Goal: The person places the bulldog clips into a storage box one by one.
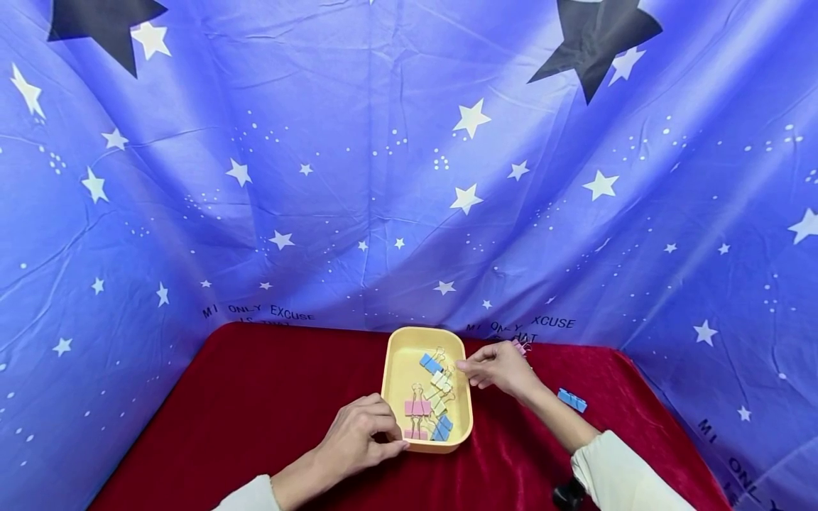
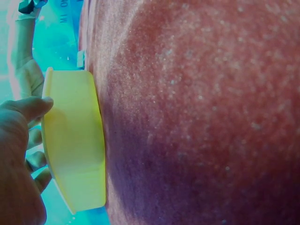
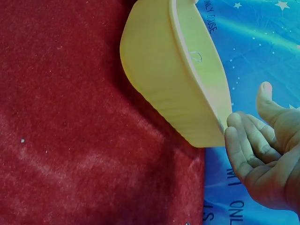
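Note:
A yellow plastic box [image 1: 387,355] stands on the red cloth, with several binder clips lying inside. Among them are a blue clip [image 1: 430,363], pale yellow clips [image 1: 440,381], a pink clip [image 1: 418,407] and another blue clip [image 1: 442,428]. My left hand [image 1: 367,433] holds the box's near left corner; its thumb lies at the rim in the left wrist view, fingers on the far side. At the right rim is my right hand [image 1: 505,369], fingertips right at the edge. The right wrist view shows its thumb apart from loosely bent fingers, nothing between them.
On the red cloth [image 1: 255,397], a blue binder clip [image 1: 571,399] lies to the right of my right forearm. A pink binder clip [image 1: 520,347] shows partly behind the right hand. Blue star-printed fabric [image 1: 358,177] hangs around the table. A black object [image 1: 567,495] sits by the right sleeve.

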The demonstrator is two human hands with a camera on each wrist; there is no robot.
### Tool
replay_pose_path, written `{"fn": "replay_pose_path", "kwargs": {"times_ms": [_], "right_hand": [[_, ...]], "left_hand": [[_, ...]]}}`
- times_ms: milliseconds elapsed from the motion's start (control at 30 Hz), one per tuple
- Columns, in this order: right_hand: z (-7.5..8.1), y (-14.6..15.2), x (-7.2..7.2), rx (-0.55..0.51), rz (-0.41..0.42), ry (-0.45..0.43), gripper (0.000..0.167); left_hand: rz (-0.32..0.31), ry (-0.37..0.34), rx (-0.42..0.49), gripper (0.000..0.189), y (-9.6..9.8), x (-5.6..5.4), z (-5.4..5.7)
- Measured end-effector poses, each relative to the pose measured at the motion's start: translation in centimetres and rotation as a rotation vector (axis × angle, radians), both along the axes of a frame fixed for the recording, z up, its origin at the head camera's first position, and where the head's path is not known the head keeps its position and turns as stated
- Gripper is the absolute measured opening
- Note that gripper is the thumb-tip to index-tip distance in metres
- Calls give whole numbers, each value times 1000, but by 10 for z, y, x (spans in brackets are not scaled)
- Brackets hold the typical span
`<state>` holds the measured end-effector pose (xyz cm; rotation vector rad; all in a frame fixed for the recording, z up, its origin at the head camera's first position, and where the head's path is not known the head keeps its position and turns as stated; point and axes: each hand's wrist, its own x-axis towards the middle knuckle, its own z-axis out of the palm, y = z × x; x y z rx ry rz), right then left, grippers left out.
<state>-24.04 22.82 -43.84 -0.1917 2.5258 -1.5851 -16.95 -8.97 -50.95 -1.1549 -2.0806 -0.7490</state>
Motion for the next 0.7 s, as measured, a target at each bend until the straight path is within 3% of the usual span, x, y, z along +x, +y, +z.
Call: {"fn": "replay_pose_path", "kwargs": {"times_ms": [700], "right_hand": [[-8, 42, 6, 23, -66, -22, 29]], "left_hand": [[-2, -4, 6, 30, 1, -1, 0]]}}
